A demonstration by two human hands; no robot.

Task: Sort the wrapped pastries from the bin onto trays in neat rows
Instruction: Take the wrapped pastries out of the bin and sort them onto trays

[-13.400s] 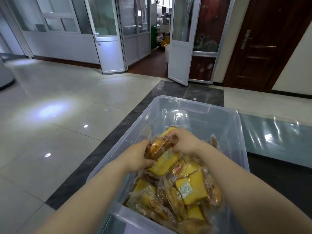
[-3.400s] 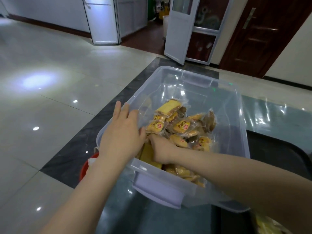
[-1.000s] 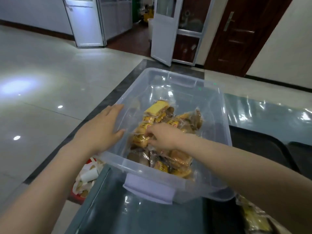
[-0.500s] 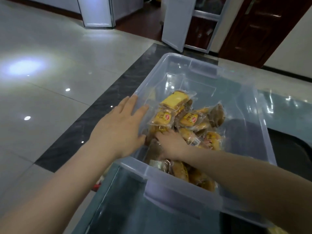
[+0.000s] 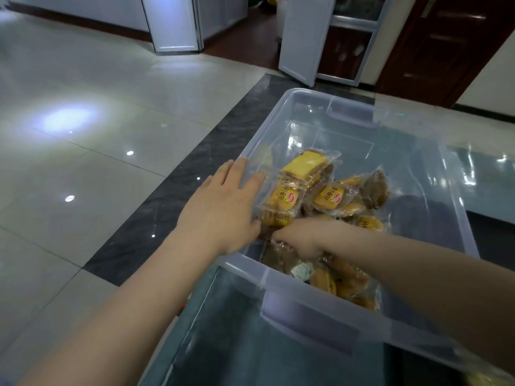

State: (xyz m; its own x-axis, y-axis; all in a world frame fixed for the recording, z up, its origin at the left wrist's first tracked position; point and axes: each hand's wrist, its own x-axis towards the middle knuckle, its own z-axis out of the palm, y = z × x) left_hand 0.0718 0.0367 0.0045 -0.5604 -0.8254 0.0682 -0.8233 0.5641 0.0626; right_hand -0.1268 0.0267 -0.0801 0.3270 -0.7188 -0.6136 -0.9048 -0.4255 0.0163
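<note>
The wrapped pastries (image 5: 317, 201) are lying heaped in the clear plastic bin (image 5: 434, 207), which is filling the centre and right of the frame and sitting on a grey counter (image 5: 239, 346). The left hand (image 5: 223, 210) is resting flat, fingers straight, on the bin's left rim, holding nothing. The right hand (image 5: 301, 238) is reaching into the pile near the middle of the frame, its fingers curling round a packet; which packet it has is hard to make out. The packets look light, soft and easily crushed, and their glossy film is probably slippery, so pinching a crimped end or cupping the sides gently seems wisest. No tray is showing clearly: a dark edge at the right and a yellow scrap at the lower right corner are cut off. The near wall is blurring the lowest packets.
</note>
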